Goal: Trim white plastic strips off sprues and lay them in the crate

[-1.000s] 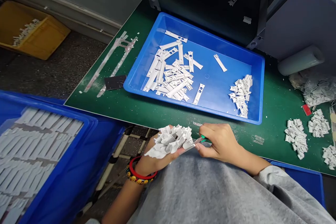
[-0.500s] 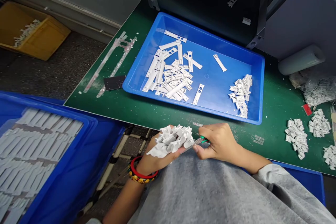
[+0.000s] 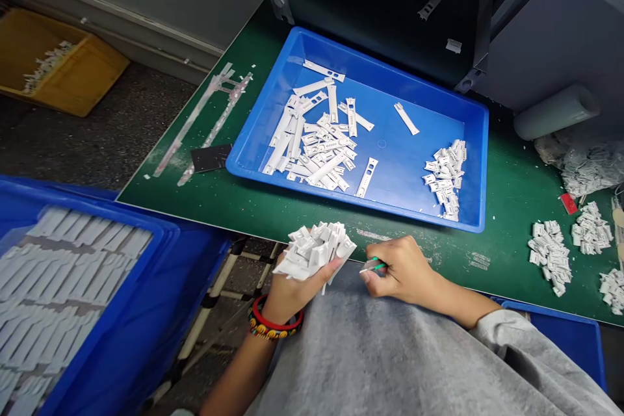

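My left hand (image 3: 292, 292) is wrapped round a thick bundle of white plastic strips (image 3: 312, 250), their ends fanned out above my fingers. Fingers and thumb of my right hand (image 3: 402, 270) pinch a small knife (image 3: 373, 264) with a green part; most of its handle is hidden in my fist. A short gap separates the blade from the bundle. Just beyond both hands stands a blue tray (image 3: 429, 213). Loose white strips (image 3: 324, 149) lie heaped in its left half, and small white pieces (image 3: 446, 175) are piled at its right end.
More small white piles (image 3: 550, 257) lie on the green table (image 3: 502, 221) at the right, near a plastic bag (image 3: 592, 166) and a white roll (image 3: 556, 110). A blue bin (image 3: 166, 234) with rows of white strips stands lower left. Behind the tray is a dark conveyor belt (image 3: 380, 6).
The knife blade was against the end of a strip in the bundle; now they are apart. My left hand has turned with the bundle, while my right hand has barely shifted.
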`<state>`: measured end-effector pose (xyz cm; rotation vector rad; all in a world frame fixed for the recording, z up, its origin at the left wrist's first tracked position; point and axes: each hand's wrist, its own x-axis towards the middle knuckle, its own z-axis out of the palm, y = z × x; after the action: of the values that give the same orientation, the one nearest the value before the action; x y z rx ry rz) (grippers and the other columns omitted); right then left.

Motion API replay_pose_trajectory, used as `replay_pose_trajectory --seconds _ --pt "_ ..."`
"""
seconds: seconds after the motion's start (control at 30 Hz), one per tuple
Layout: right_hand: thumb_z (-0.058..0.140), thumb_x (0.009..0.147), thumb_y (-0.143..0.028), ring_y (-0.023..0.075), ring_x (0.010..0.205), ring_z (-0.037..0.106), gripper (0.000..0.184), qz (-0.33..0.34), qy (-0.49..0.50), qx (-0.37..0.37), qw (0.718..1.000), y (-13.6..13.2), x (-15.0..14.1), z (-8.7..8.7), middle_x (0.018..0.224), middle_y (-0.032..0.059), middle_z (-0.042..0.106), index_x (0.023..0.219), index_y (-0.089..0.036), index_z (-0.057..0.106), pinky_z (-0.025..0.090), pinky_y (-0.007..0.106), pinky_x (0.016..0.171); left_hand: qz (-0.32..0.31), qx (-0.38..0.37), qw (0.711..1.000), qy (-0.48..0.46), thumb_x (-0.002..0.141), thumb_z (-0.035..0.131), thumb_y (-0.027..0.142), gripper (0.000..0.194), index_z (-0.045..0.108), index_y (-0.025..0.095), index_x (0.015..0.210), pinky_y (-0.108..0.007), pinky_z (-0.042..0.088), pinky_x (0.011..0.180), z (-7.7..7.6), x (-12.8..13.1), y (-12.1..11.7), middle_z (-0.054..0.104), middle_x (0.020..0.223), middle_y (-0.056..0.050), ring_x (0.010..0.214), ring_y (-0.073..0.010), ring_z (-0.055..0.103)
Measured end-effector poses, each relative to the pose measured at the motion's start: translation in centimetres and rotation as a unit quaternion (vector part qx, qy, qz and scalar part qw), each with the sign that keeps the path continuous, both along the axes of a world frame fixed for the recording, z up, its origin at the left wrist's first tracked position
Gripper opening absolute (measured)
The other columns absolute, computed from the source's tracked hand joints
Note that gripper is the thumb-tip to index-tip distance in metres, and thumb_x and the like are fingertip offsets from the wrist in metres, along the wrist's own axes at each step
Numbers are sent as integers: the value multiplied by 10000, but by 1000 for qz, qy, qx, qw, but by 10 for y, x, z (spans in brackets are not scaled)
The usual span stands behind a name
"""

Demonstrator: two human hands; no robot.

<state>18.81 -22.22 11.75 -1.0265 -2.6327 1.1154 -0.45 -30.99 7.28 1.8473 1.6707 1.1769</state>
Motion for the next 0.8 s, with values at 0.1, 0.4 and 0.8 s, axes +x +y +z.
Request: replay_pose_trajectory --seconds 0.1,0.4,0.8 --pt "576 839 -497 85 494 374 299 -52 39 -78 995 0 -3 -1 597 -54 496 849 -198 597 262 205 514 -2 -14 1000 -18 913 557 311 178 705 248 989 -375 580 857 -2 2 2 770 972 -23 881 -226 730" --pt "595 885 -539 87 515 340 386 -84 165 -239 953 9 -10 -4 577 -64 409 957 -170 684 304 215 507 12 -116 987 -114 879 558 380 228 720 232 819 -438 562 927 -10 4 1 775 834 -37 865 -255 728" --pt "509 886 -450 99 564 410 282 -67 134 -111 982 11 -5 0 746 -23 523 1008 -196 524 329 212 526 10 -135 976 -174 854 596 367 189 695 217 796 -436 548 940 -15 12 -3 757 816 -35 851 -239 715"
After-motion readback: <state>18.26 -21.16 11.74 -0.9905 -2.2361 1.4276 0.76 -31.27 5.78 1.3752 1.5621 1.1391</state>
